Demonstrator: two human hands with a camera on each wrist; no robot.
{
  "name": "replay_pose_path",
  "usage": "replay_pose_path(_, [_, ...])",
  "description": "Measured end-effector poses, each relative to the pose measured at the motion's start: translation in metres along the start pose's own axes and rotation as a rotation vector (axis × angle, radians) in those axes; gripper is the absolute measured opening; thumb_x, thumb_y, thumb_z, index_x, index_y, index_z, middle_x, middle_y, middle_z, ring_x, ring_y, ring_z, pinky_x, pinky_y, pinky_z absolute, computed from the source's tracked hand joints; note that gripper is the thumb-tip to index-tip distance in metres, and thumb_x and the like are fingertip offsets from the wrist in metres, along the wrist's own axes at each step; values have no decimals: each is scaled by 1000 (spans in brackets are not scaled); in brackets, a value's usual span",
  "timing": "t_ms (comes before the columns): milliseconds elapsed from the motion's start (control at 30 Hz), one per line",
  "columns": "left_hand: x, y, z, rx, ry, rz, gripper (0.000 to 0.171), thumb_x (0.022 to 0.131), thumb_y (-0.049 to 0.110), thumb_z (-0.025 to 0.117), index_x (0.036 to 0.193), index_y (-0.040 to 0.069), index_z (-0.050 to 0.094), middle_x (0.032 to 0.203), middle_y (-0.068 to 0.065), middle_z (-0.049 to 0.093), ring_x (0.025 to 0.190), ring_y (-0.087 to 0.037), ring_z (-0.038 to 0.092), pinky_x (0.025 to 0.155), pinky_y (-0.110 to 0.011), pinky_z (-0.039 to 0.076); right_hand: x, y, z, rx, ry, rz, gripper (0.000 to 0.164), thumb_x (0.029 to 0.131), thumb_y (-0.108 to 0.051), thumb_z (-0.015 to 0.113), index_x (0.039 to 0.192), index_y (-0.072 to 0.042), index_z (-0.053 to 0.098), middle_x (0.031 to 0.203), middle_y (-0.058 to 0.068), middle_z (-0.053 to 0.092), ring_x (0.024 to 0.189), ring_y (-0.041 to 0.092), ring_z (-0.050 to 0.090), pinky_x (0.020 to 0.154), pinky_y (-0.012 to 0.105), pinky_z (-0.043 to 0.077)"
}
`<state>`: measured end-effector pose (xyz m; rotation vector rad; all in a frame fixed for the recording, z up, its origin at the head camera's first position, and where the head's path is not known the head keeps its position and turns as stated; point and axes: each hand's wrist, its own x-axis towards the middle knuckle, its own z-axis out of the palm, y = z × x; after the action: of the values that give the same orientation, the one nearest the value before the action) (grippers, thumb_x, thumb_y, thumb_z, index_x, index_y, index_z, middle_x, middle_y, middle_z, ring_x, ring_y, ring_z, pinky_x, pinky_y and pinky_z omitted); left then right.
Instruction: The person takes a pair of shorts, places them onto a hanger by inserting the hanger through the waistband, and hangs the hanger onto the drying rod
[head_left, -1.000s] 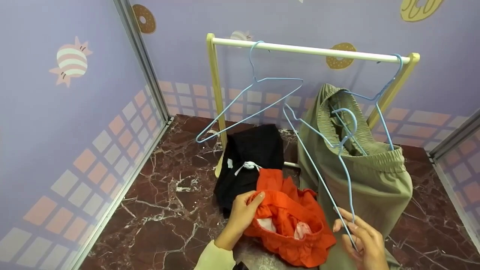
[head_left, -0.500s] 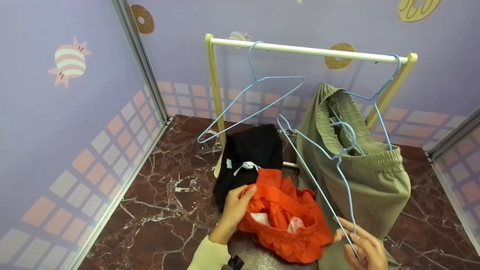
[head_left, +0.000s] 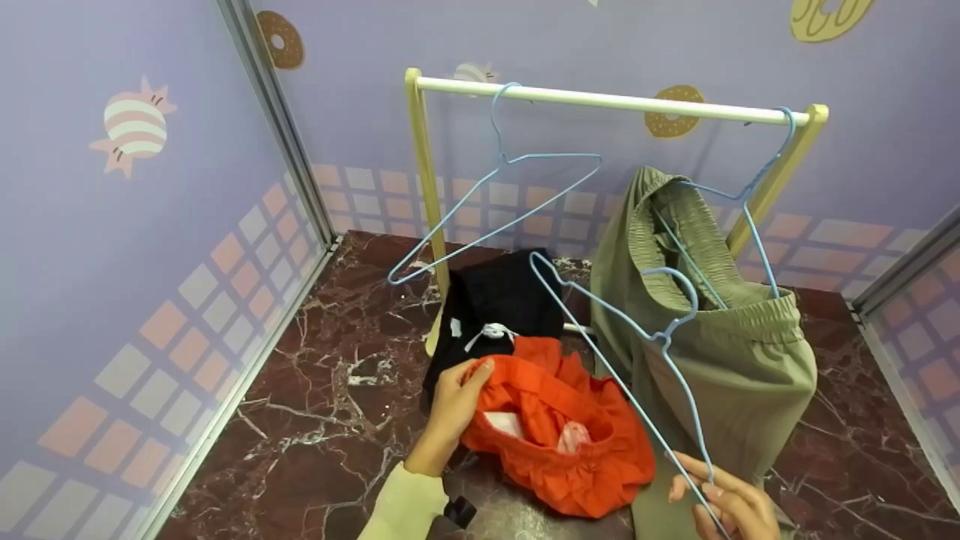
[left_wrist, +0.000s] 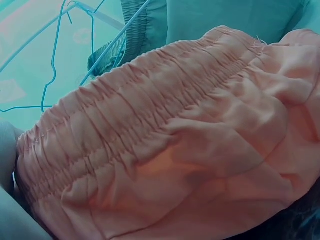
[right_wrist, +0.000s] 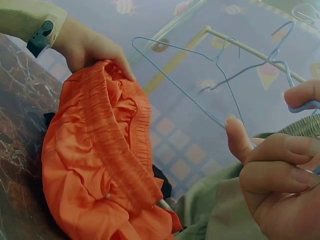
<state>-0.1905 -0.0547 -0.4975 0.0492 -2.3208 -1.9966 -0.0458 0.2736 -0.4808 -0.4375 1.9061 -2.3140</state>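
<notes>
My left hand (head_left: 455, 397) pinches the waistband of orange elastic-waisted shorts (head_left: 559, 476) at its left side, thumb on top. The waist opening gapes upward, with white and pinkish patches inside. At lower right, my right hand (head_left: 731, 499) grips one end of a light blue wire hanger (head_left: 664, 337). The hanger slants up and left, its far end overlapping a black garment (head_left: 502, 292) in the head view. In the right wrist view, the fingers of the right hand (right_wrist: 280, 175) curl around the wire, apart from the shorts (right_wrist: 110, 150).
A clothes rack (head_left: 600, 97) stands against the patterned wall. Olive green trousers (head_left: 727, 375) hang from a blue hanger at its right end. Another blue hanger (head_left: 504, 161) hangs bare on the left. The floor (head_left: 330, 405) is dark red marble-patterned, with a wall panel (head_left: 172, 300) at left.
The right hand's hanger has swung down and left, from beside the green trousers to over the black garment. The left hand has drawn the orange shorts left and slightly up.
</notes>
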Motion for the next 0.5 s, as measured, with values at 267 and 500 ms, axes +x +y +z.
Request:
replay_pose_path(267, [-5,22,-6,30,21,-51,30,89,20,58,74,-6,58,59,5,39,59,-7,41,60,-20,36,-3,1,-5,71,-152,-77,42,92,6,22,128,11,42,94,5,65,39,24,19,31,34,14])
replay_pose_path(500, [13,-9,-5,27,28,-25,28,87,29,61,73,5,58,59,7,38,60,-7,42,60,-21,36,-3,13,-17,214,-405,-154,64,81,22,3,135,8,34,108,9,60,43,21,20,32,29,16])
